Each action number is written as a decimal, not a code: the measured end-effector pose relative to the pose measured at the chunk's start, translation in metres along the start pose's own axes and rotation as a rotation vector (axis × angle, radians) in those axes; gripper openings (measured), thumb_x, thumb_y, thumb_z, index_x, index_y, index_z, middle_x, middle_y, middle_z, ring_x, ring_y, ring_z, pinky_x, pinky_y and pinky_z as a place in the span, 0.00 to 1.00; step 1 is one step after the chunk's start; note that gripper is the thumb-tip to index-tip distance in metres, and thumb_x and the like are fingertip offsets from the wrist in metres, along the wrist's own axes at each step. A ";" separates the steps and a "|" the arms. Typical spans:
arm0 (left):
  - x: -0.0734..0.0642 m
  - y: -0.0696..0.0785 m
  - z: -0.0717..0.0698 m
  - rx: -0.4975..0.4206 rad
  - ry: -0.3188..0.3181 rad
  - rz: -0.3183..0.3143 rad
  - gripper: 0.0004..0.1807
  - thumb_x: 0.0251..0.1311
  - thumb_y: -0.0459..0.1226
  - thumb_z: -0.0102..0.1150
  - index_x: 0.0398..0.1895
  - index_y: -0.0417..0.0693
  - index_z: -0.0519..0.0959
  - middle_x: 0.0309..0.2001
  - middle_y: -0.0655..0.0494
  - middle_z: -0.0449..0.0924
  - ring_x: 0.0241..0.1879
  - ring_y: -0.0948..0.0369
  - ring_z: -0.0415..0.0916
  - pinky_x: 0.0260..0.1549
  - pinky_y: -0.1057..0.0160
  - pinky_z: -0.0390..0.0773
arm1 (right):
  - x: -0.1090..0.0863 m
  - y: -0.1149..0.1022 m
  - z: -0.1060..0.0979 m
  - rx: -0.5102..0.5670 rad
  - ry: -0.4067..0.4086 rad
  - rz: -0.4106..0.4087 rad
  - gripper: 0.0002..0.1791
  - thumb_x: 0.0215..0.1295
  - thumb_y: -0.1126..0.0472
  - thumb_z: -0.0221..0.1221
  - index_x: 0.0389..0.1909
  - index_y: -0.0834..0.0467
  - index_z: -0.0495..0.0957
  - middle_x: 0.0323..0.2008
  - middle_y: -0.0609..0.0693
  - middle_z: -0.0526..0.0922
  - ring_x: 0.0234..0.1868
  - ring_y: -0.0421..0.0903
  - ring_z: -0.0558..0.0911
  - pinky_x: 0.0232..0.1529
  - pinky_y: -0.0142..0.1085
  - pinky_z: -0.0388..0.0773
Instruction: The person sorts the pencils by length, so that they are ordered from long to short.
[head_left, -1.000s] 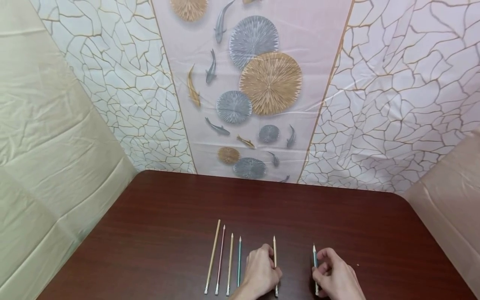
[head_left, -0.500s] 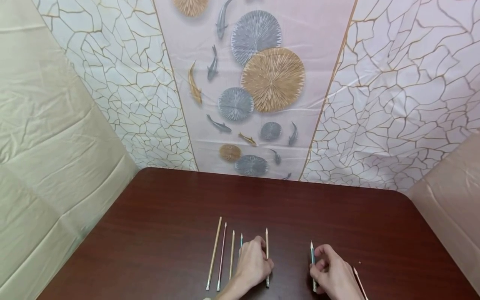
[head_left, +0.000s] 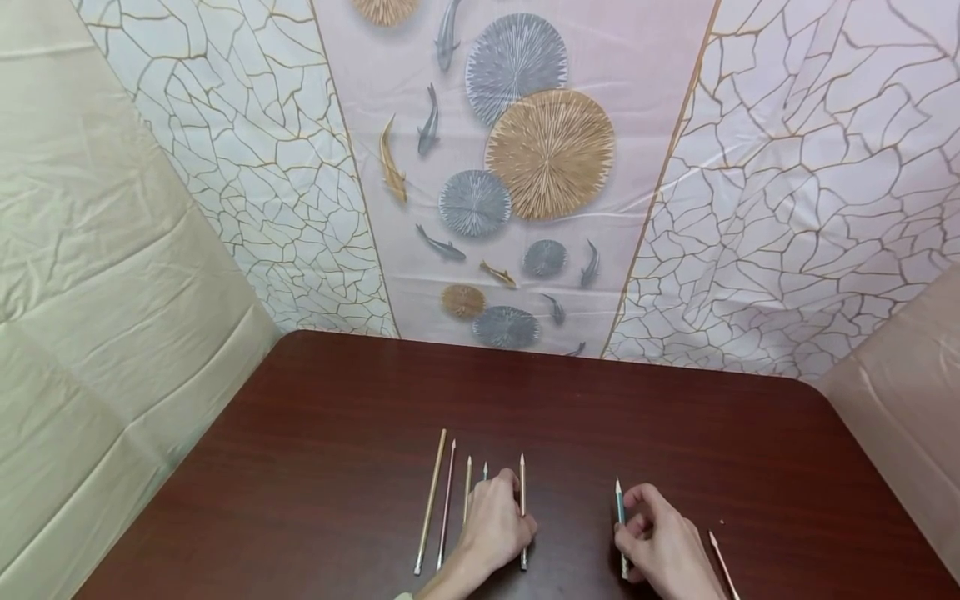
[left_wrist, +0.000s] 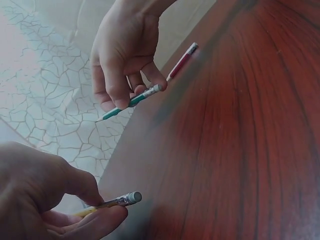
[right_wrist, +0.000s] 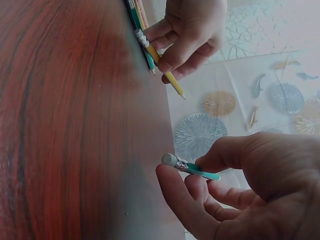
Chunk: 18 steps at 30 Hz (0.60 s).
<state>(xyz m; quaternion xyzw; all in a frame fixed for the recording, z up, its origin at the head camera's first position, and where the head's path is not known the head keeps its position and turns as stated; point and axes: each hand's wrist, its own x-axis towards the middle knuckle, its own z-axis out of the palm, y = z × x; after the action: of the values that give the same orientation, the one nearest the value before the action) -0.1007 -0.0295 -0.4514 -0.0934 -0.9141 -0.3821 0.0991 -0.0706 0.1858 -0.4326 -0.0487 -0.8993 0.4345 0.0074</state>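
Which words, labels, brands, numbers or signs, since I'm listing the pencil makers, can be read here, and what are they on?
None can be read.
Yellow pencil in the left hand: any print too small or blurred.
Green pencil in the right hand: the same.
Other pencils: the same.
Patterned cloth: no lettering I can make out.

Left hand (head_left: 492, 520) pinches, seemingly palm-down; right hand (head_left: 663, 540) pinches too.

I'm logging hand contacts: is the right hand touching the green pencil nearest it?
Touching. The right wrist view shows the right hand pinching the green pencil near its eraser, with no gap between skin and barrel.
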 end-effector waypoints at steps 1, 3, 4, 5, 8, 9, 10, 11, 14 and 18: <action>-0.001 -0.001 -0.001 0.012 0.002 0.002 0.17 0.32 0.28 0.70 0.31 0.40 0.77 0.14 0.68 0.73 0.20 0.63 0.75 0.23 0.61 0.75 | 0.000 0.000 0.001 0.009 -0.002 0.001 0.18 0.50 0.73 0.63 0.42 0.58 0.72 0.22 0.48 0.75 0.11 0.43 0.77 0.16 0.35 0.77; -0.002 -0.003 -0.001 0.039 0.009 0.008 0.17 0.31 0.29 0.70 0.30 0.41 0.77 0.16 0.64 0.74 0.21 0.59 0.76 0.22 0.60 0.76 | -0.001 -0.001 0.002 0.022 -0.004 0.003 0.18 0.50 0.74 0.63 0.42 0.58 0.72 0.22 0.48 0.75 0.11 0.43 0.78 0.15 0.35 0.77; -0.003 -0.003 -0.001 0.052 0.012 0.008 0.17 0.31 0.29 0.71 0.30 0.41 0.76 0.16 0.62 0.74 0.21 0.57 0.76 0.23 0.60 0.76 | -0.001 -0.001 0.003 0.021 -0.004 0.004 0.18 0.50 0.74 0.63 0.42 0.58 0.72 0.22 0.48 0.75 0.11 0.43 0.78 0.15 0.35 0.77; -0.004 -0.004 -0.001 0.063 0.014 0.009 0.17 0.31 0.29 0.71 0.29 0.41 0.76 0.17 0.60 0.75 0.21 0.56 0.77 0.23 0.59 0.76 | -0.001 -0.001 0.003 0.020 -0.005 0.006 0.18 0.50 0.73 0.63 0.42 0.58 0.72 0.22 0.48 0.75 0.11 0.43 0.78 0.15 0.35 0.77; -0.005 -0.006 -0.002 0.092 0.021 0.018 0.17 0.31 0.30 0.71 0.29 0.42 0.75 0.19 0.55 0.75 0.22 0.53 0.78 0.23 0.58 0.77 | 0.000 0.000 0.005 0.014 -0.007 0.004 0.19 0.50 0.73 0.63 0.43 0.58 0.72 0.23 0.47 0.75 0.11 0.43 0.78 0.15 0.34 0.77; -0.006 -0.007 -0.001 0.100 0.024 0.024 0.17 0.31 0.30 0.71 0.28 0.43 0.75 0.19 0.56 0.75 0.22 0.52 0.77 0.23 0.58 0.77 | 0.000 -0.001 0.005 0.012 -0.008 0.004 0.19 0.50 0.73 0.63 0.43 0.58 0.72 0.23 0.47 0.75 0.11 0.43 0.78 0.16 0.34 0.77; -0.006 -0.007 -0.001 0.108 0.029 0.032 0.17 0.31 0.30 0.71 0.28 0.43 0.74 0.18 0.56 0.75 0.21 0.52 0.77 0.22 0.58 0.77 | 0.000 -0.001 0.005 0.011 -0.009 0.004 0.19 0.50 0.73 0.63 0.43 0.58 0.72 0.23 0.47 0.75 0.11 0.43 0.78 0.16 0.34 0.77; -0.006 -0.008 -0.001 0.116 0.033 0.040 0.17 0.31 0.30 0.71 0.27 0.44 0.74 0.18 0.57 0.75 0.21 0.52 0.77 0.22 0.58 0.77 | 0.000 -0.001 0.005 0.012 -0.010 0.002 0.19 0.50 0.73 0.63 0.43 0.58 0.72 0.23 0.48 0.75 0.11 0.43 0.78 0.16 0.35 0.77; -0.007 -0.008 -0.001 0.123 0.034 0.054 0.17 0.30 0.30 0.70 0.25 0.46 0.72 0.17 0.59 0.73 0.20 0.52 0.77 0.21 0.59 0.76 | 0.000 -0.002 0.005 0.011 -0.012 0.000 0.19 0.50 0.73 0.63 0.43 0.57 0.72 0.23 0.48 0.75 0.11 0.43 0.78 0.16 0.35 0.77; -0.007 -0.008 -0.003 0.128 0.032 0.054 0.17 0.30 0.29 0.70 0.24 0.47 0.71 0.17 0.59 0.71 0.20 0.53 0.77 0.20 0.59 0.76 | 0.001 -0.003 0.005 0.000 -0.013 -0.005 0.19 0.50 0.73 0.63 0.43 0.57 0.72 0.23 0.47 0.75 0.11 0.43 0.78 0.17 0.35 0.77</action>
<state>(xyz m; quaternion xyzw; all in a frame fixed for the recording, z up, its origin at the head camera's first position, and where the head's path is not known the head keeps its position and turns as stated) -0.0958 -0.0379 -0.4571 -0.1056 -0.9321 -0.3212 0.1297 -0.0717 0.1801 -0.4332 -0.0437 -0.8995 0.4348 0.0024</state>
